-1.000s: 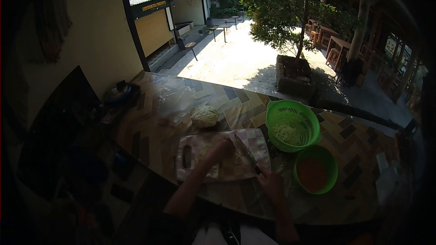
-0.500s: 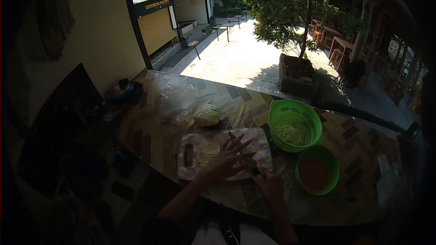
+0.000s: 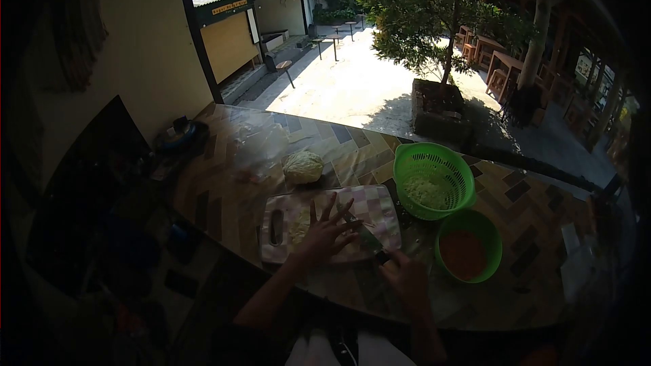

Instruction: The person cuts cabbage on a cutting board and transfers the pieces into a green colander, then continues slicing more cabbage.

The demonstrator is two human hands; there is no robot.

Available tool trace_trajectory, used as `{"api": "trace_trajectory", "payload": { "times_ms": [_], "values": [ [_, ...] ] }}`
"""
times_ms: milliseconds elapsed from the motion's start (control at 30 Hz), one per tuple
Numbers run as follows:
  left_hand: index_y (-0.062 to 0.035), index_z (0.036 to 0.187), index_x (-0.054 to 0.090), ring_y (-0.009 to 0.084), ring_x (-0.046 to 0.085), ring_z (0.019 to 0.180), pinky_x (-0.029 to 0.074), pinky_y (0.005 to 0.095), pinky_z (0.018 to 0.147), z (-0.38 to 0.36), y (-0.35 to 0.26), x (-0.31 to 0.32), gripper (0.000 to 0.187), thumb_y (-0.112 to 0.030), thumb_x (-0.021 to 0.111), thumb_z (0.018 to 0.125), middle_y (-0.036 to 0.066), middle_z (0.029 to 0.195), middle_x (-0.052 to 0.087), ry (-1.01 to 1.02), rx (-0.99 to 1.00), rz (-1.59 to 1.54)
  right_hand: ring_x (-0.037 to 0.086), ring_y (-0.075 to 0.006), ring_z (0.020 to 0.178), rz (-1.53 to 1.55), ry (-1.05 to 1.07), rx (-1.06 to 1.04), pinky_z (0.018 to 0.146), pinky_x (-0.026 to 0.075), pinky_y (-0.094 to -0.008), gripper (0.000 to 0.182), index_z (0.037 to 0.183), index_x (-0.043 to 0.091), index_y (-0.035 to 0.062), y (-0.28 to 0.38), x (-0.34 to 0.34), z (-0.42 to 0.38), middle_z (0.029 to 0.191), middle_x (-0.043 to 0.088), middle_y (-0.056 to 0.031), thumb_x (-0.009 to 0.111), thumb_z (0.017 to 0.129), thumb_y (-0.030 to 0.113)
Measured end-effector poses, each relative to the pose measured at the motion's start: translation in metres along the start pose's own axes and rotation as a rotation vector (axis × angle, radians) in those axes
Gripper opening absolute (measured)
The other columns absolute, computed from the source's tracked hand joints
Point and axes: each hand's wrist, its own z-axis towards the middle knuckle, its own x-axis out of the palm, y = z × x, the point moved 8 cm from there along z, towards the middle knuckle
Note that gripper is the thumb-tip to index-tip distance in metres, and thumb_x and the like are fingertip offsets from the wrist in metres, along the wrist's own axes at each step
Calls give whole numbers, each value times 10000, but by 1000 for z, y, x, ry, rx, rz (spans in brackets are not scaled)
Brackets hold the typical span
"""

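Observation:
My right hand point(image 3: 403, 272) is closed round the dark handle of a kitchen knife point(image 3: 368, 237), its blade slanting up and left over the cutting board point(image 3: 386, 220). Beside the blade, my left hand point(image 3: 327, 236) is open with its fingers spread, close over the board. Pale chopped cabbage point(image 3: 298, 230) lies on the board, partly hidden by my left hand. The board is pink-and-white checked with a slot handle at its left end. Just behind it sits a pale head of cabbage point(image 3: 302, 167).
To the right stand a green colander point(image 3: 468, 186) holding shredded cabbage point(image 3: 428, 192) and a green bowl point(image 3: 497, 257) with orange contents. Clear plastic point(image 3: 261, 141) lies on the patterned table point(image 3: 352, 149) at the back left. Beyond are a paved yard and a tree point(image 3: 447, 13).
My left hand has shifted slightly left, away from the knife, and its fingers point more upward. More of the blade shows now. The whole view has moved a little.

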Motion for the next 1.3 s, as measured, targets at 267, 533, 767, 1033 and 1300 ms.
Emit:
{"api": "trace_trajectory", "payload": {
  "times_ms": [267,533,767,1033,1300],
  "values": [
    [-178,1164,647,241,344,1315,42,597,1082,1,41,13,296,-321,517,939,49,1326,506,-58,-210,-103,672,-307,749,-18,92,93,637,510,-393,397,1058,662,93,-2,-23,-17,814,676,-162,758,717,275],
    [-67,830,728,287,647,751,431,412,890,0,55,11,89,-122,665,801,114,769,693,-196,-347,-536,610,-157,597,182,50,195,554,444,-315,350,964,694,42,-16,-46,-20,661,638,-97,774,702,259],
    [-91,930,717,264,602,964,448,383,878,20,12,9,166,-75,673,770,79,1004,683,-174,78,-255,578,-166,546,248,-9,194,527,426,-331,358,987,675,15,-32,-39,-15,609,602,-107,738,754,279],
    [-57,964,697,291,607,967,496,382,813,68,8,67,185,-27,631,795,114,1015,671,142,151,-363,541,-112,537,356,-67,184,508,400,-298,351,1003,665,5,-35,-40,-15,588,587,-82,740,759,246],
    [-21,848,662,320,629,792,506,392,724,79,1,61,104,-46,581,788,127,828,627,216,249,-342,584,-129,591,312,-28,220,535,425,-301,323,994,665,22,-36,-42,-21,641,617,-99,738,762,234]
  ]
}}
